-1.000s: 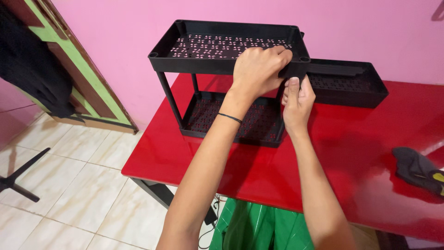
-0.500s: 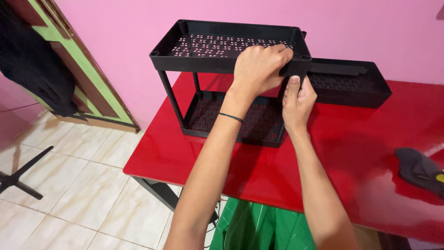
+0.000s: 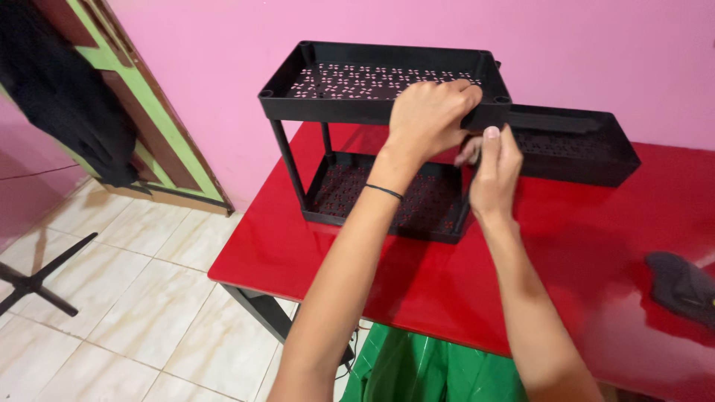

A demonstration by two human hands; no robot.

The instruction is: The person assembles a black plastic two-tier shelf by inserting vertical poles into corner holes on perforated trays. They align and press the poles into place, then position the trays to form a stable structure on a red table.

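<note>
A black two-tier plastic rack stands on the red table (image 3: 581,283). Its upper perforated tray (image 3: 350,85) rests on thin black posts above the lower tray (image 3: 350,190). My left hand (image 3: 428,115) grips the front right rim of the upper tray, a thin black band on its wrist. My right hand (image 3: 491,167) is just below that corner, fingers pinched at the hidden corner post. A third black perforated tray (image 3: 581,145) lies on the table behind and to the right of the rack.
A dark cloth (image 3: 681,286) lies at the table's right edge. A pink wall stands close behind the table. To the left are a green-framed doorway (image 3: 141,112), hanging dark clothing (image 3: 59,89), tiled floor and a black stand leg (image 3: 37,279). Green fabric (image 3: 424,368) shows below.
My right hand has slipped lower and curled its fingers under the upper tray's corner. The left hand stays on the rim. The view has drawn slightly nearer.
</note>
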